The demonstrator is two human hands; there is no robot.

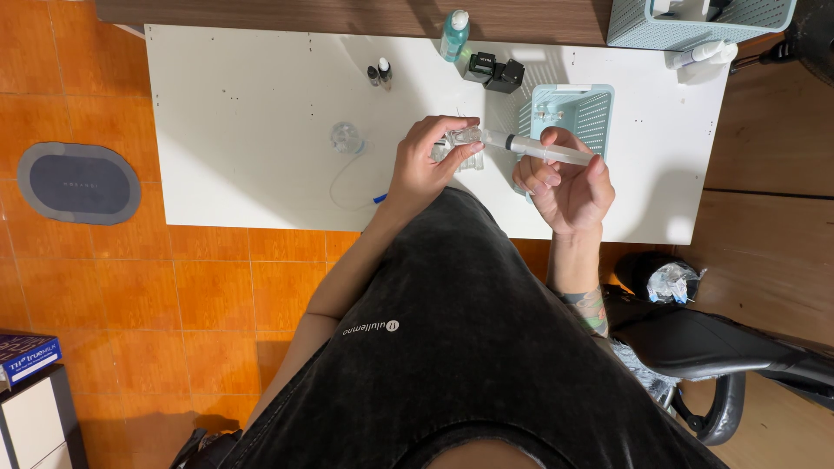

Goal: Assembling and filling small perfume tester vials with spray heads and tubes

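**Syringe meets small clear container above the white table**

Starting at the left, we see a grey oval mat on the orange tiled floor, well apart from the white table. On the table lies a small clear mask-like cup with a thin clear tube curling toward the near edge, where a blue tip shows. Behind it stand two small dark dropper bottles and a teal pump bottle.

Our left hand is curled around a small clear container, fingers closed over its top and thumb beneath. The tip of a syringe touches that container. Our right hand pinches the syringe barrel between thumb and fingers, holding it nearly level above the table's near edge.

Just beyond the right hand sits a small teal basket with clear pieces inside; black blocks stand near it, and a larger teal basket sits at the far right corner.

We judge the work midway: syringe and container are joined, but we cannot tell whether liquid has passed between them. The mask and tube lie untouched.
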